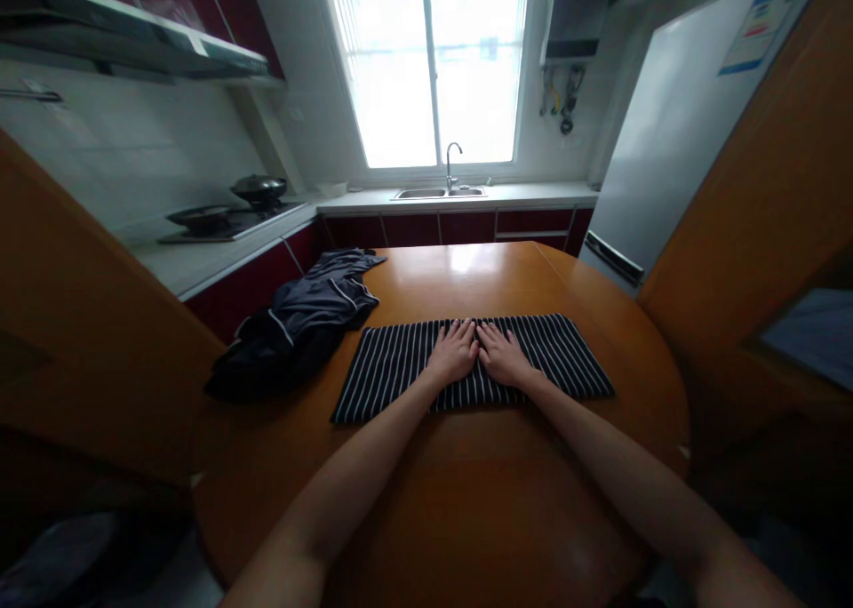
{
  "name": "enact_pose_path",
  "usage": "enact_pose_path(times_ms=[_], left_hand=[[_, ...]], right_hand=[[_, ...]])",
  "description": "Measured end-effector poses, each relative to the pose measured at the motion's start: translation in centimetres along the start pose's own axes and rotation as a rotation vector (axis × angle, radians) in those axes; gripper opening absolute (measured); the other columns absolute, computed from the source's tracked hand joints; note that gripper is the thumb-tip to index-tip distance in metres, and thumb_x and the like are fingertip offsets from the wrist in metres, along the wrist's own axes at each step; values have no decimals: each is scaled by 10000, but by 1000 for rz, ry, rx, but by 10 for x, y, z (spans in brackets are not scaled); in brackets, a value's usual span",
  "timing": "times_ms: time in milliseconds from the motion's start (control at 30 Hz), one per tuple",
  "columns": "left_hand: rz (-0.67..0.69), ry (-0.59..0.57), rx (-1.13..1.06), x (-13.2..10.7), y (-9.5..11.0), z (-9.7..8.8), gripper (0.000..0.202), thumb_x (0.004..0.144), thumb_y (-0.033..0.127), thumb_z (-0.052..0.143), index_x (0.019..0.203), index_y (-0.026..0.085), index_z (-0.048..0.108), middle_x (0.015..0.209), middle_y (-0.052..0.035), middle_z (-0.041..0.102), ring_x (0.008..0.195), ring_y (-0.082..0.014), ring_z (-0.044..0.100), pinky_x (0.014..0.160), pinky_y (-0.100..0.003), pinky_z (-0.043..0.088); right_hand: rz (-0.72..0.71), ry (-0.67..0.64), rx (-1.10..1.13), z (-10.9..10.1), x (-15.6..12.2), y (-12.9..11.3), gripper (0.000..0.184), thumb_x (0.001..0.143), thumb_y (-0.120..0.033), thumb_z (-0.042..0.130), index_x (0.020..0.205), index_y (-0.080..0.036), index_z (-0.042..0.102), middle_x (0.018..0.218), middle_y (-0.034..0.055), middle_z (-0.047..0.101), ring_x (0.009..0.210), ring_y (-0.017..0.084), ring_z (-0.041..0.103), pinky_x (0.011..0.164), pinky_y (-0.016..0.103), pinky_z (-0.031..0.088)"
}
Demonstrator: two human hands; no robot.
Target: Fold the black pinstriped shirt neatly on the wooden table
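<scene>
A black cloth with white stripes [393,368], folded into a long flat rectangle, lies across the middle of the wooden table [466,484]. Both hands rest palm down near its centre, side by side. My left hand [455,350] lies flat with its fingers stretched toward the far edge. Close beside it, my right hand [501,354] is also flat, fingers spread a little. Neither hand grips the cloth; they press or rest on top. What kind of garment or cloth it is, I cannot tell.
Dark clothes with white piping [313,310] lie heaped at the table's left edge. Beyond the table are a counter with a sink [440,194] and a stove [233,224] with pans. A fridge [673,137] stands at the right; wooden panels flank both sides.
</scene>
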State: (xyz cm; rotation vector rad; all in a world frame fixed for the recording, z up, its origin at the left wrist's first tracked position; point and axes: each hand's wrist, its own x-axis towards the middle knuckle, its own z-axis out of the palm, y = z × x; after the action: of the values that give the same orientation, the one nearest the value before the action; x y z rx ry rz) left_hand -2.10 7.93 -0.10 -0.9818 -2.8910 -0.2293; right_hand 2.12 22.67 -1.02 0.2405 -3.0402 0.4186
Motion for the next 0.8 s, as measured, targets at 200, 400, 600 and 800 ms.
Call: enact_pose_path(times_ms=[200,400,600,800], left_hand=[[-80,-25,11,-1,-31,2,637,1038,552,224,1596,248,255,1659,-36,222,1535,-277,163,1222,-533,153],[-206,-27,107,-25,-91,-10,621,1049,508,205,1580,203,308,1644,-73,267,1520,-307,211,1211,-541,166],[-434,7,139,-58,-147,-29,596,1055,427,196,1543,140,383,1614,-121,329,1497,-328,271,1196,-564,211],[-153,191,152,-70,-75,-31,575,1054,396,242,1531,114,398,1604,-130,349,1508,-295,251,1228,-504,164]], right_hand=[[190,-20,-35,-11,9,58,647,1026,-514,241,1589,-196,282,1671,79,175,1541,242,112,1220,537,42],[428,18,-48,-25,-1,124,668,1023,-531,219,1583,-175,297,1671,85,179,1542,253,92,1220,562,44],[485,102,-53,-35,-8,123,665,1032,-456,210,1565,-70,300,1664,167,156,1539,307,85,1191,634,44],[119,243,-57,-24,-21,26,602,1031,-397,232,1548,-112,351,1652,133,232,1542,259,95,1217,556,14]])
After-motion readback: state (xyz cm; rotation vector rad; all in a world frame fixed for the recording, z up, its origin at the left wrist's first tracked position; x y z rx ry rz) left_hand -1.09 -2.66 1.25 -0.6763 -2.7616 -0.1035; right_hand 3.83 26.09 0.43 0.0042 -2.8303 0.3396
